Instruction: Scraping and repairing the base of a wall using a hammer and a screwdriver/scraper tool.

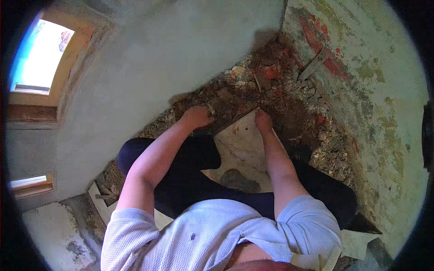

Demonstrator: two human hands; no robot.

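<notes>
A pale, dirt-stained flat board [242, 133] lies between my bent legs, its far corner pointing into the rubble. My right hand [263, 121] is closed at that far corner, with the fingers around the board's edge. Just left of the board, my left hand [197, 116] is closed low over the rubble [233, 100]. A small greyish bit shows at its fingertips, too small to name. A dark patch of dirt [239, 180] lies on the near part of the board.
Broken masonry and plaster fill the corner between a grey wall [149, 58] and a peeling wall [384, 113]. A wood strip [312, 64] leans by the peeling wall. Windows [43, 56] open at the left. Another pale board piece [359, 243] lies at the lower right.
</notes>
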